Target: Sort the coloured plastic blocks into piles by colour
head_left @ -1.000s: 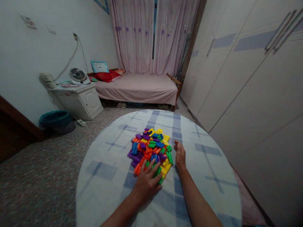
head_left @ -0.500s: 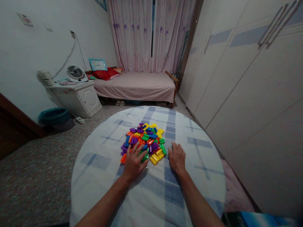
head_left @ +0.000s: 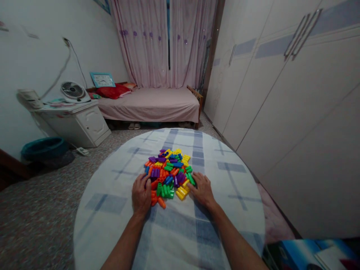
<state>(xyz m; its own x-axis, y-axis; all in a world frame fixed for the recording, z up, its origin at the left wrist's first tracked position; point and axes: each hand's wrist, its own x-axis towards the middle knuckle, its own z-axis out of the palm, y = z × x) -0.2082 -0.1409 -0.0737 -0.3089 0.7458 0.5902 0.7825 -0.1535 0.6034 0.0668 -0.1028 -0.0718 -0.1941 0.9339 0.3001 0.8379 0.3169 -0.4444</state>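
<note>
A pile of plastic building pieces point(head_left: 168, 168), tube-shaped and in orange, purple, green, blue and yellow, lies on the round table point(head_left: 107, 225). My left hand point(head_left: 141, 194) rests against the pile's left side, fingers forward, beside the orange pieces point(head_left: 161, 202). At the right side, my right hand point(head_left: 201, 188) lies with fingers apart, its fingertips at the yellow pieces point(head_left: 182, 192) and a green piece point(head_left: 190, 179). Neither hand grips a piece that I can see. Green pieces point(head_left: 165, 190) sit at the near edge of the pile, between the hands.
A blue-and-white checked cloth covers the table. Beyond it stands a bed point(head_left: 152, 103) with pink bedding. White wardrobes point(head_left: 267, 112) line the right, with a blue box point(head_left: 309, 255) at the lower right. A cabinet point(head_left: 92, 125) with a fan point(head_left: 73, 91) and a teal bin point(head_left: 45, 148) are left.
My left hand has moved off the top of the pile to its left side, uncovering green and orange pieces. My right hand has come in against the pile. The view has turned slightly right.
</note>
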